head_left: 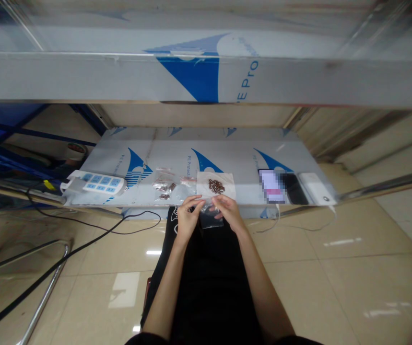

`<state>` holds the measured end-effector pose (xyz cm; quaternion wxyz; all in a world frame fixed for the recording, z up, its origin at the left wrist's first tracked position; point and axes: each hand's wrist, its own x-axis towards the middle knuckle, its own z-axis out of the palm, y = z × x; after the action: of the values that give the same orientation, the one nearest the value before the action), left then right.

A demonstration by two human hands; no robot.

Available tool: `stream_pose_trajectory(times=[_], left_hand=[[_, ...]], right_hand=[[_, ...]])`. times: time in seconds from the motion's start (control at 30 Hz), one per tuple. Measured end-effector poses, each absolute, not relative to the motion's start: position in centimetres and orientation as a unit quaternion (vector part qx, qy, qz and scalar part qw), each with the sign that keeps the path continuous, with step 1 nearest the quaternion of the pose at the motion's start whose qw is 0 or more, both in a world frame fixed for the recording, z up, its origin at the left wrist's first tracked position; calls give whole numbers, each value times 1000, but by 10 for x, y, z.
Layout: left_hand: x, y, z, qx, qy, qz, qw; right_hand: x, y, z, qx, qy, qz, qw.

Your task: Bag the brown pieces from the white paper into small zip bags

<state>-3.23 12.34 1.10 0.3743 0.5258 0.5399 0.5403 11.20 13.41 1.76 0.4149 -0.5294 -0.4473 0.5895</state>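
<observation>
My left hand (188, 218) and my right hand (229, 212) meet at the front edge of the shelf, above my lap. Between them hangs a small clear plastic bag (212, 219), its upper part pinched by the fingers of both hands. Whether anything lies inside the bag I cannot make out. Just beyond my fingertips, a pile of small brown cylindrical pieces (216, 186) rests on a white square sheet (229, 180). Left of the sheet lie clear bags (163, 184) with similar brown pieces, and another flat clear bag (186, 190) sits close to my left hand.
A white power strip (102, 183) occupies the shelf's left end. To the right are a phone with a lit screen (271, 186), a dark phone (295, 188) and a white device (314, 188) with a cable. An upper shelf (119, 79) crosses overhead; a black cable (83, 249) runs at left.
</observation>
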Motion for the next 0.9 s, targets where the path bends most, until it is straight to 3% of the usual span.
stream_pose_trajectory(times=[0.9], left_hand=[[-41, 125, 1, 532, 523, 513, 425]], right_hand=[[120, 135, 15, -509, -498, 605, 357]])
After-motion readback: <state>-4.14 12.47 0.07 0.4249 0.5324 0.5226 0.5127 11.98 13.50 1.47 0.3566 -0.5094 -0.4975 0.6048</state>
